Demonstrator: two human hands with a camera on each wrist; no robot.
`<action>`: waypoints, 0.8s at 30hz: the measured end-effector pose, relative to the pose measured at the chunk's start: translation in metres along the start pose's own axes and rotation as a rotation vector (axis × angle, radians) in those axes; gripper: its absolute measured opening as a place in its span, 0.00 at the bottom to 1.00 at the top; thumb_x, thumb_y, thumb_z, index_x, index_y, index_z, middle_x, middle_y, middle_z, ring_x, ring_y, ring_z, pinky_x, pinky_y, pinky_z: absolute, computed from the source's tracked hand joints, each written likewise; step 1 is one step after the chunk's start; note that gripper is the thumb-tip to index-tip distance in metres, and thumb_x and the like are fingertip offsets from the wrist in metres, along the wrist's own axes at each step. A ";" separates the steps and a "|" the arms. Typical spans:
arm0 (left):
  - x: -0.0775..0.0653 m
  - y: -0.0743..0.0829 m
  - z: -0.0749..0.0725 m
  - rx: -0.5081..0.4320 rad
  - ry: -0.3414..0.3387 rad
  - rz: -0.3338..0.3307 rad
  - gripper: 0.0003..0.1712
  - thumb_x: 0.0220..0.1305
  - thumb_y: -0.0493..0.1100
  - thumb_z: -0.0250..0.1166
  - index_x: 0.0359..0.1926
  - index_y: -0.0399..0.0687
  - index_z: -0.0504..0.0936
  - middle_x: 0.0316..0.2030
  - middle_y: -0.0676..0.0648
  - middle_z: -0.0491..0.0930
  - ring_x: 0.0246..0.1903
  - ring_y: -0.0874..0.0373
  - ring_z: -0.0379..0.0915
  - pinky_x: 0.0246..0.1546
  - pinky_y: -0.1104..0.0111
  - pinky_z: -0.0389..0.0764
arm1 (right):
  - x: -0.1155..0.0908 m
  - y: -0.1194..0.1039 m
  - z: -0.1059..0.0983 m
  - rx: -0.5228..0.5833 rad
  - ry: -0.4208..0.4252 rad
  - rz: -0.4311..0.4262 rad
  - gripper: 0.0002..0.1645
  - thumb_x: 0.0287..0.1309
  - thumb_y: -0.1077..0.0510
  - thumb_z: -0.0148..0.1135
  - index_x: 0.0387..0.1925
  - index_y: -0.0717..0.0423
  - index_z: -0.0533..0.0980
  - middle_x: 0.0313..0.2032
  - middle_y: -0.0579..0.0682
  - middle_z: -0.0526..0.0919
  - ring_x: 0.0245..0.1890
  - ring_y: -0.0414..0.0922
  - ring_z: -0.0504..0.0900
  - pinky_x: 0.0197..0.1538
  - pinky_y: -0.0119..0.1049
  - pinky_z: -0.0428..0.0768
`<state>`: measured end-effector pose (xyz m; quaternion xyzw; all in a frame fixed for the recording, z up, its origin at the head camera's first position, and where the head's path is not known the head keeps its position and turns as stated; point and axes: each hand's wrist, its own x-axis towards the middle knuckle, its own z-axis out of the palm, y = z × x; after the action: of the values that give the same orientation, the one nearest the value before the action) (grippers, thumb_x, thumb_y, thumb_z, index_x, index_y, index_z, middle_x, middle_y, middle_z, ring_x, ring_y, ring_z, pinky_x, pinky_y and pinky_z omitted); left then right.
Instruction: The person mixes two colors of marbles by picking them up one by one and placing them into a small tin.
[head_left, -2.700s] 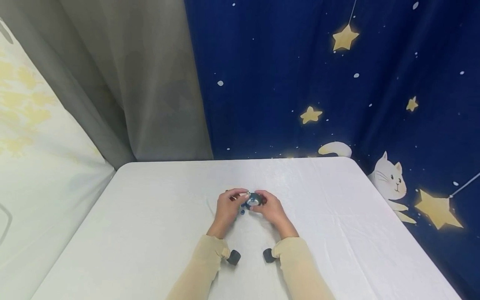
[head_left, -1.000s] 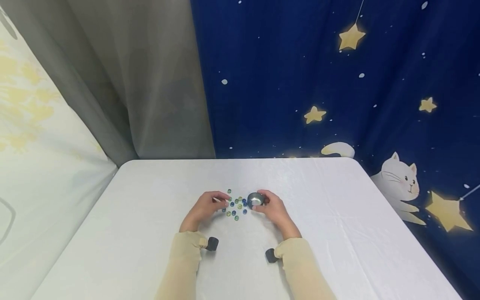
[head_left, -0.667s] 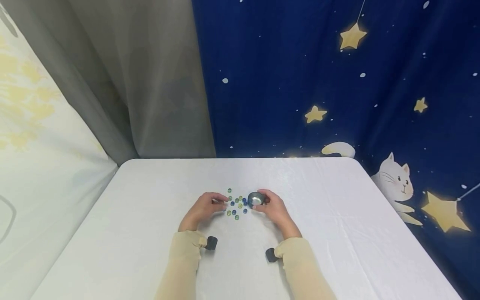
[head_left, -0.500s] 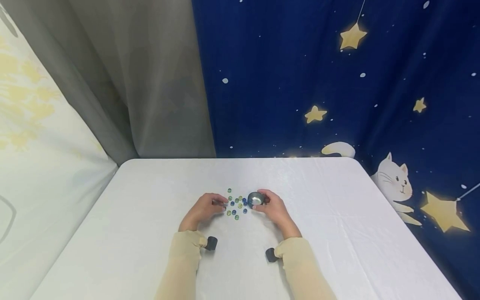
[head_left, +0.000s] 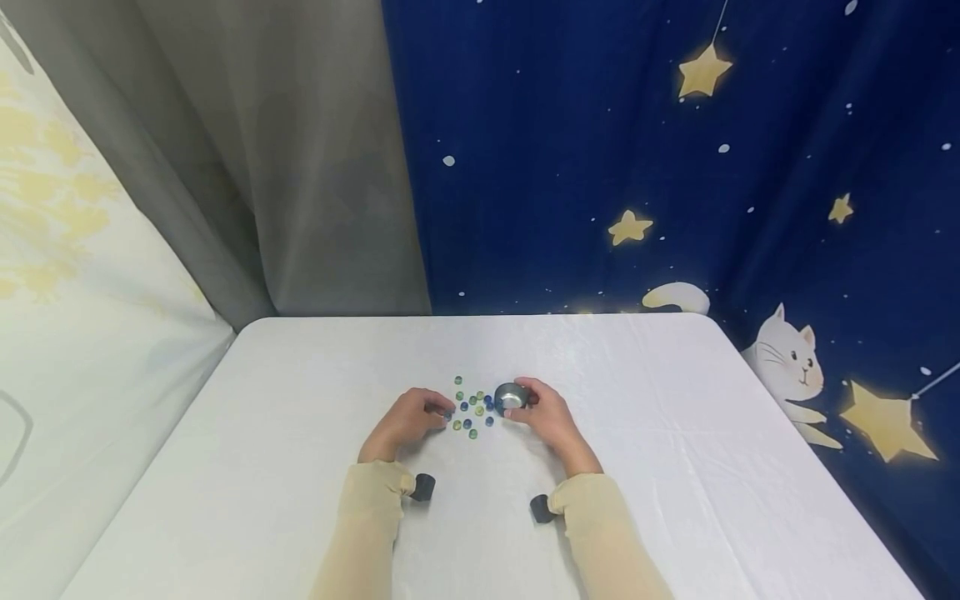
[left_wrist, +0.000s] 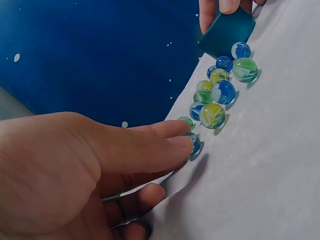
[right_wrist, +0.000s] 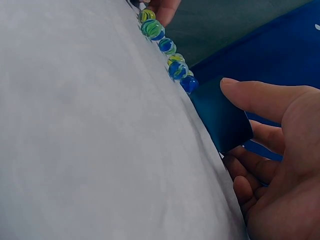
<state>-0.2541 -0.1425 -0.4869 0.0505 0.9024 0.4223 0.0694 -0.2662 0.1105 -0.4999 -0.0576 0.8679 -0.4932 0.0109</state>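
Note:
In the head view my left hand point(head_left: 410, 418) is left of a loose group of marbles. Its thumb and forefinger pinch a blue marble point(left_wrist: 194, 145), mostly hidden behind the thumb tip in the left wrist view. My right hand point(head_left: 546, 412) holds a small cup point(head_left: 511, 400), teal outside and bare metal inside, by its right side. No marbles show inside the cup. Between the hands lie several clear glass marbles with blue, green or yellow swirls, among them a yellow marble point(left_wrist: 213, 116) and a green marble point(left_wrist: 245, 70). A dark blue marble point(right_wrist: 189, 84) lies right by the cup's wall.
The marbles and hands are on a white-covered table point(head_left: 315, 367). A grey curtain point(head_left: 330, 167) and a dark blue starry curtain point(head_left: 555, 167) hang behind it. Black wrist cameras point(head_left: 423, 487) sit at both sleeve cuffs.
My left hand has moved left from the cup, and the marbles now show between the hands. Over the last half second its thumb and forefinger closed on the blue marble. The right hand stayed.

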 end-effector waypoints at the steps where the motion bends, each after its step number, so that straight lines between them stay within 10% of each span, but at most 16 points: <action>1: 0.000 0.000 0.000 0.000 0.002 0.003 0.14 0.51 0.31 0.68 0.39 0.49 0.87 0.35 0.52 0.80 0.41 0.54 0.74 0.53 0.54 0.70 | 0.000 0.000 0.000 0.000 -0.001 -0.001 0.35 0.47 0.59 0.75 0.59 0.54 0.74 0.51 0.53 0.80 0.49 0.51 0.78 0.53 0.50 0.73; 24: 0.003 0.001 0.007 0.044 0.085 -0.001 0.09 0.55 0.33 0.68 0.36 0.51 0.87 0.35 0.52 0.81 0.45 0.52 0.74 0.56 0.54 0.69 | 0.001 -0.001 0.000 0.001 -0.006 0.021 0.35 0.47 0.58 0.75 0.60 0.54 0.74 0.51 0.53 0.80 0.49 0.50 0.77 0.53 0.50 0.73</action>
<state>-0.2556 -0.1365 -0.4907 0.0335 0.9135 0.4042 0.0303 -0.2666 0.1102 -0.4990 -0.0501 0.8681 -0.4935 0.0185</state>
